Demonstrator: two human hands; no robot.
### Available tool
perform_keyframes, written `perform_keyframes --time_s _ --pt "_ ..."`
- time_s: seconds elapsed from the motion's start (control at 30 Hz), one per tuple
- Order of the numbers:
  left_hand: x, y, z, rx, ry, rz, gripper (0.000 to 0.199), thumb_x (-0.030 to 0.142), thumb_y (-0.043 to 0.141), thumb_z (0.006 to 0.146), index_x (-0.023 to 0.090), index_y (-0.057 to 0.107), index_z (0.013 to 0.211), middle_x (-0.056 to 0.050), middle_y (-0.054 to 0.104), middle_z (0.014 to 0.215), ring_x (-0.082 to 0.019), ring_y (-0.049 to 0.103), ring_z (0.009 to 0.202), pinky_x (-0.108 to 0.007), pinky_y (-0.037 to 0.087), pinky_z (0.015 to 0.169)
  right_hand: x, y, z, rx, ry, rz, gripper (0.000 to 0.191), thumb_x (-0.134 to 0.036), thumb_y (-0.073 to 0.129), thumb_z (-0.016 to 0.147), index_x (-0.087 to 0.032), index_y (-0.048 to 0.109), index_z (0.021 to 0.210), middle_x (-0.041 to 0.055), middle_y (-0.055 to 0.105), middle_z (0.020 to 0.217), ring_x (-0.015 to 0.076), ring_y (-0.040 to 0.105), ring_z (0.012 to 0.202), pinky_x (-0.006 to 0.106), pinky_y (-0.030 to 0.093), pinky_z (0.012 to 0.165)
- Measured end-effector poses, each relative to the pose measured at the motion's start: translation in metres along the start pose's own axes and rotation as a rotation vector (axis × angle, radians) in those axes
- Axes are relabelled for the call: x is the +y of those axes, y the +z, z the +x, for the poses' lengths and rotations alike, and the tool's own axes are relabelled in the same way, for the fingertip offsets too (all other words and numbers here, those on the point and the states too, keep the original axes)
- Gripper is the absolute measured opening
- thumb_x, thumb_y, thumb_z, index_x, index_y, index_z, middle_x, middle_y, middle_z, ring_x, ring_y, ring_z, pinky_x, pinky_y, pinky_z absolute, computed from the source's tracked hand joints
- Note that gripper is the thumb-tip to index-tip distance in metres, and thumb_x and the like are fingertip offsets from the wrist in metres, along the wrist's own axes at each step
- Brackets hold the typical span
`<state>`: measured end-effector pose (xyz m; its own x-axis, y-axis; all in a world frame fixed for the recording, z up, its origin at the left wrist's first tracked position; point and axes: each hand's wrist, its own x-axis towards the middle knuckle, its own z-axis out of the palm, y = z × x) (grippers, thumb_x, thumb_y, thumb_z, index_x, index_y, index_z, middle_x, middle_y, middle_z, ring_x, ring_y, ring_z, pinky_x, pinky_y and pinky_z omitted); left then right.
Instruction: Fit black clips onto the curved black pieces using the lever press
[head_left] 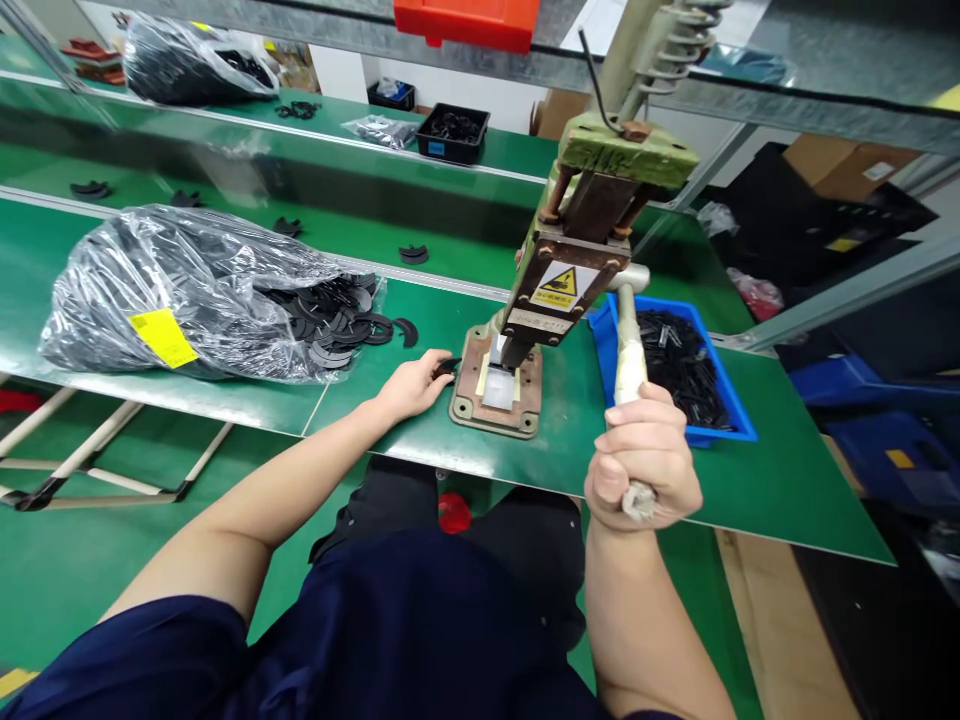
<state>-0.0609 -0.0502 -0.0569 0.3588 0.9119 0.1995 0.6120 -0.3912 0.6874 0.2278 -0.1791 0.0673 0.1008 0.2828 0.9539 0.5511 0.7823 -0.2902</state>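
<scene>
A green hand press (559, 270) stands upright on the table, its square base (496, 412) bearing a small pale metal block (498, 388) under the ram. My right hand (645, 460) is wrapped round the press's lever (630, 350), whose grip is covered in whitish tape. Left of the base, my left hand (414, 385) pinches a small black curved part (446, 367) close to the base's edge. Farther left, a clear plastic bag (180, 290) lies on its side, with many similar black curved parts (330, 325) spilling from its mouth.
A blue bin (731, 405) of black parts (679, 365) sits right of the press. Behind, a green conveyor (465, 262) carries several curved parts. A black tray (453, 135) and another filled bag (191, 65) stand beyond. A metal shelf (337, 50) crosses overhead.
</scene>
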Motion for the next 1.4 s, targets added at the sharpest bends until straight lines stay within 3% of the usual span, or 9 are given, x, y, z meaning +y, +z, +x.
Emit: perform_keyframes --time_s 0.07,0.17,0.33,0.53,0.73,0.9,1.2,1.4 --pt "0.001 0.004 0.001 0.011 -0.023 -0.069 0.026 0.045 0.068 0.099 0.025 0.074 0.113 -0.004 0.077 0.085 -0.024 0.074 0.076 -0.035 0.058 0.074 -0.001 0.000 0.000 -0.003 -0.007 0.013 0.011 -0.032 0.067 0.085 -0.031 0.062 0.075 -0.0070 0.062 0.067 0.0202 0.070 0.078 0.060 0.059 0.103" --pt "0.008 0.000 0.011 -0.010 -0.091 -0.314 0.034 0.059 0.070 0.097 0.024 0.071 0.097 -0.003 0.076 0.081 -0.020 0.073 0.067 -0.032 0.057 0.064 0.000 0.001 0.000 0.002 -0.016 0.022 0.014 -0.032 0.067 0.086 -0.030 0.060 0.074 -0.0071 0.061 0.067 0.0195 0.070 0.079 0.060 0.059 0.104" --pt "0.035 -0.009 0.041 -0.234 -0.259 -0.579 0.052 0.070 0.077 0.090 0.022 0.058 0.088 -0.004 0.073 0.064 -0.017 0.066 0.048 -0.027 0.049 0.048 0.001 0.003 -0.001 0.027 -0.016 -0.010 0.022 -0.036 0.066 0.088 -0.029 0.055 0.071 -0.0079 0.060 0.065 0.0189 0.070 0.076 0.060 0.060 0.101" --pt "0.063 0.001 0.068 -0.417 -0.333 -0.521 0.042 0.058 0.072 0.100 0.019 0.059 0.092 -0.001 0.067 0.055 -0.011 0.059 0.040 -0.020 0.044 0.043 -0.001 0.000 -0.001 -0.022 -0.023 0.012 0.025 -0.033 0.066 0.093 -0.024 0.055 0.072 -0.0073 0.062 0.071 0.0138 0.071 0.085 0.053 0.057 0.109" --pt "0.075 0.004 0.078 -0.510 -0.296 -0.476 0.028 0.045 0.068 0.105 0.019 0.066 0.115 0.002 0.064 0.058 -0.013 0.063 0.046 -0.018 0.044 0.043 -0.002 0.000 -0.001 -0.021 -0.028 0.019 0.026 -0.032 0.066 0.093 -0.024 0.056 0.072 -0.0078 0.063 0.071 0.0139 0.071 0.085 0.053 0.058 0.108" --pt "0.081 0.002 0.082 -0.511 -0.290 -0.343 0.034 0.046 0.067 0.104 0.020 0.069 0.126 0.002 0.065 0.060 -0.014 0.062 0.046 -0.020 0.043 0.046 -0.003 0.000 -0.001 -0.020 -0.022 0.026 0.026 -0.030 0.066 0.094 -0.023 0.056 0.071 -0.0077 0.063 0.072 0.0135 0.071 0.086 0.053 0.057 0.109" --pt "0.091 0.011 0.084 -0.464 -0.409 -0.189 0.029 0.047 0.065 0.104 0.020 0.074 0.107 0.003 0.056 0.048 -0.014 0.051 0.040 -0.023 0.034 0.044 -0.003 -0.002 -0.003 -0.017 -0.014 -0.004 0.028 -0.035 0.064 0.097 -0.024 0.056 0.072 -0.0080 0.062 0.072 0.0129 0.072 0.086 0.053 0.059 0.108" --pt "0.091 0.014 0.079 -0.449 -0.421 -0.203 0.033 0.050 0.060 0.105 0.019 0.071 0.105 0.000 0.062 0.053 -0.017 0.058 0.041 -0.025 0.040 0.045 -0.004 -0.002 0.000 -0.025 -0.016 -0.011 0.025 -0.033 0.065 0.094 -0.024 0.055 0.072 -0.0085 0.062 0.071 0.0124 0.072 0.084 0.054 0.059 0.109"
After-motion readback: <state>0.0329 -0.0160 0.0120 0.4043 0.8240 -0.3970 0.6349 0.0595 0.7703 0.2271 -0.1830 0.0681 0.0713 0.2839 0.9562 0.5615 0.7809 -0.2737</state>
